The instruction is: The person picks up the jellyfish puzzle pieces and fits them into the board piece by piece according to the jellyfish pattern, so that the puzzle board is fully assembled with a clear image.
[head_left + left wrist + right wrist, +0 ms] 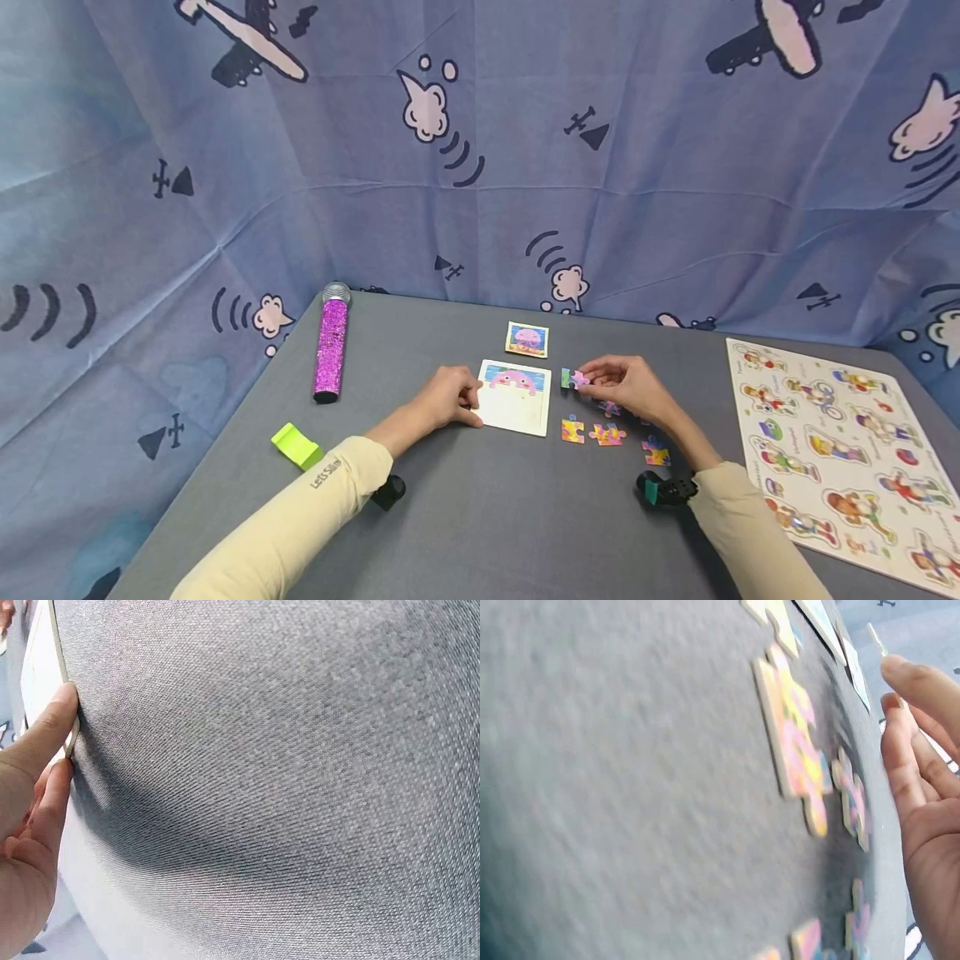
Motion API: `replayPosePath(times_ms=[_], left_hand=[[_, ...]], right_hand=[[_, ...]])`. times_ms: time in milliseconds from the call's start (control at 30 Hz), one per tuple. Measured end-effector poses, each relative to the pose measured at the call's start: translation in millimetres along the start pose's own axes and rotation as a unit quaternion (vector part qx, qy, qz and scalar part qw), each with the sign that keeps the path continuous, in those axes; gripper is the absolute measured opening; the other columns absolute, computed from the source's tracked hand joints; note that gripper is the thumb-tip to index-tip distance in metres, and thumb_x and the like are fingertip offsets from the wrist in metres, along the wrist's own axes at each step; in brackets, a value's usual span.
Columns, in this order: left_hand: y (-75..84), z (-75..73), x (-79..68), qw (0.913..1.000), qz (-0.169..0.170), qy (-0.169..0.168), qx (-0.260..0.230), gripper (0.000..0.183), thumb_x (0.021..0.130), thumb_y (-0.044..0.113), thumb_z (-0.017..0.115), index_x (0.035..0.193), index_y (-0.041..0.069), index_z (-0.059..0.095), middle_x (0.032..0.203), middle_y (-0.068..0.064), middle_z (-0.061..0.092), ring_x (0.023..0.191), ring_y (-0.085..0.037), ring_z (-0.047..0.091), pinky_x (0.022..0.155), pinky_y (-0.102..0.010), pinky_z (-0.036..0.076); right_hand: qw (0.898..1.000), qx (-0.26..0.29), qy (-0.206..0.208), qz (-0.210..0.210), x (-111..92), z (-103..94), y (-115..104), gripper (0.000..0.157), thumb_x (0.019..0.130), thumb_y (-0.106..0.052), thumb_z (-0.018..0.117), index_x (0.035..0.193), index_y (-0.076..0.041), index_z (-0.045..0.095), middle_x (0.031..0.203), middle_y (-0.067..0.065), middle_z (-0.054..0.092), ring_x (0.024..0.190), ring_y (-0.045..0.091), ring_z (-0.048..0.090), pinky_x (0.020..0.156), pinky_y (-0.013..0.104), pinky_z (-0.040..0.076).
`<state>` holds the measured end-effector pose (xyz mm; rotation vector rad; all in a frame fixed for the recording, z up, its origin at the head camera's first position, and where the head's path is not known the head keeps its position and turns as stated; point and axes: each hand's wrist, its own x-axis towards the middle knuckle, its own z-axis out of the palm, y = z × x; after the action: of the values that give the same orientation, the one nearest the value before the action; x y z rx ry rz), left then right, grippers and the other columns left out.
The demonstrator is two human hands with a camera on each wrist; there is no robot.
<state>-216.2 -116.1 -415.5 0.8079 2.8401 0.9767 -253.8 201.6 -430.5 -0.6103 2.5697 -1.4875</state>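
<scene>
Cream fabric covers the left arm, a sleeve (326, 473) whose lettering I read as "LETS", its second word unclear. The left hand (448, 396) pinches a square white puzzle tray (513, 412), pictured on top, mostly bare below. Rightward, the right hand (626, 385) pinches a small pink-and-green jigsaw piece (580, 379); loose multicoloured jigsaw pieces (572, 431) seemingly remain. A large white figure-printed board (802, 492) carries captions too tiny for me.
</scene>
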Motion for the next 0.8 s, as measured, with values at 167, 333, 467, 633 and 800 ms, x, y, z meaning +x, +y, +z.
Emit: replayPosePath(times_ms=[167,333,467,633,800], left_hand=[[-0.9,-0.2,-0.8,1.0,0.003,-0.001,0.004,0.027,0.061,0.011,0.09,0.065,0.003,0.064,0.082,-0.005,0.063,0.1,-0.025,0.064,0.073,-0.023,0.049],[-0.5,-1.0,-0.6,1.0,0.001,-0.003,0.001,0.027,0.061,0.01,0.089,0.065,0.003,0.064,0.081,-0.004,0.062,0.1,-0.025,0.064,0.069,-0.02,0.047],[0.4,-1.3,-0.5,1.0,-0.003,-0.002,0.002,0.027,0.061,0.01,0.089,0.064,0.004,0.064,0.081,-0.005,0.062,0.101,-0.026,0.064,0.068,-0.02,0.047],[4.0,-1.4,0.0,0.9999,-0.011,-0.005,0.008,0.026,0.061,0.009,0.09,0.064,0.004,0.064,0.082,-0.005,0.063,0.1,-0.026,0.064,0.074,-0.024,0.05],[5.2,-1.9,1.6,0.9997,-0.022,-0.004,0.011,0.026,0.06,0.009,0.09,0.063,0.004,0.064,0.086,-0.007,0.066,0.101,-0.025,0.064,0.08,-0.03,0.051]], right_hand=[[0.999,0.042,-0.004,0.024,1.6,6.8,-1.9,0.035,0.08,-0.013,0.078,0.107,0.007,0.067,0.093,0.016,0.069,0.077,0.011,0.066,0.067,0.024,0.054],[0.997,0.062,-0.006,0.038,2.1,12.9,-3.4,0.035,0.081,-0.014,0.077,0.108,0.006,0.066,0.095,0.015,0.068,0.078,0.012,0.066,0.069,0.024,0.053],[0.996,0.078,-0.009,0.041,1.9,19.6,-4.9,0.034,0.081,-0.013,0.077,0.107,0.006,0.066,0.095,0.015,0.067,0.078,0.012,0.066,0.069,0.024,0.053],[0.995,0.086,-0.005,0.045,2.6,27.6,-7.4,0.034,0.08,-0.014,0.078,0.106,0.006,0.067,0.093,0.015,0.068,0.076,0.011,0.066,0.068,0.025,0.053],[0.996,0.08,-0.001,0.044,5.0,32.8,-10.3,0.034,0.079,-0.016,0.079,0.105,0.004,0.069,0.092,0.014,0.069,0.076,0.011,0.066,0.068,0.024,0.053]])
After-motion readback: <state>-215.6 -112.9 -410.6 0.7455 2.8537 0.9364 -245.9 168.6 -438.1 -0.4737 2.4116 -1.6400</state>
